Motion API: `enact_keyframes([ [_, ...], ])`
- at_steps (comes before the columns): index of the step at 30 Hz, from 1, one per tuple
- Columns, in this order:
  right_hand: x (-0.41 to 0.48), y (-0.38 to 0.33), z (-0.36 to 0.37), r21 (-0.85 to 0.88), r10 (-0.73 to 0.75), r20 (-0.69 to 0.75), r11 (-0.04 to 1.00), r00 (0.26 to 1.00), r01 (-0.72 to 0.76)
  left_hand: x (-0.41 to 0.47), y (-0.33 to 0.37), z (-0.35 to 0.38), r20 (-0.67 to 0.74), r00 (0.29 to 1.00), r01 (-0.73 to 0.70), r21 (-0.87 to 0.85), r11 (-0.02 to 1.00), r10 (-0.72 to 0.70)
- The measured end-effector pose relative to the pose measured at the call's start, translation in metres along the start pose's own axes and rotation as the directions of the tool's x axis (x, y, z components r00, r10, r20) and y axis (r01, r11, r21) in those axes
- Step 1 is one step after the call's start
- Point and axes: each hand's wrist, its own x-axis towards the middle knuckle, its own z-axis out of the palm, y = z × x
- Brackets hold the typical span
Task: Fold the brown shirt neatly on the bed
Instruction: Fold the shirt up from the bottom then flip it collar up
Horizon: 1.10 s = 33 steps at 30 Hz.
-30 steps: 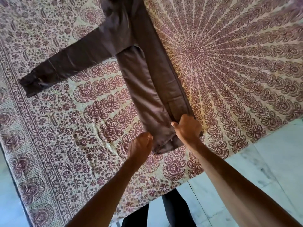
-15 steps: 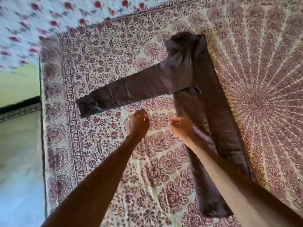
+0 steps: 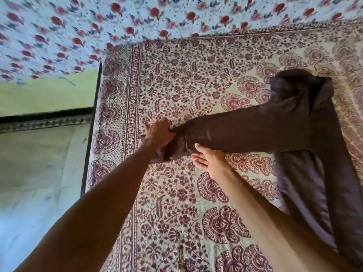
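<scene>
My left hand rests at the cuff end of the brown shirt, fingers curled down over the end of the sleeve, gripping the cloth there. Just to its right, my right hand lies flat and open, palm half turned up, thumb touching the near edge of the same sleeve beside the cuff; it holds nothing that I can see.

From my hands the sleeve stretches away to the right and slightly farther from me, lying flat on the bed cover. It joins the body of the shirt, already folded into a long narrow strip that runs from the bunched collar end, far right of my hands, back toward me under my right forearm.

The bed cover beneath is cream with maroon floral print and a patterned border just left of my left hand. Beyond the bed's far edge hangs a pale cloth with red flowers. Left of my left arm lies a pale floor.
</scene>
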Motion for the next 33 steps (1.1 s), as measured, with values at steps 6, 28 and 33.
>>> enact_keyframes([
  [6,-0.011,0.009,-0.003,0.055,-0.071,-0.145,0.995,0.987,0.08,-0.045,0.024,-0.009,0.511,0.854,0.214,-0.518,0.828,0.099],
  [28,-0.236,0.069,-0.31,-0.718,-0.65,-0.306,0.637,0.696,0.279,-0.345,0.272,0.09,0.604,0.791,0.537,-0.76,0.367,0.095],
  [33,-0.226,0.131,-0.366,-0.586,-0.342,-0.402,0.809,0.849,0.048,-0.395,0.283,0.156,0.755,0.656,0.671,-0.59,0.45,0.012],
])
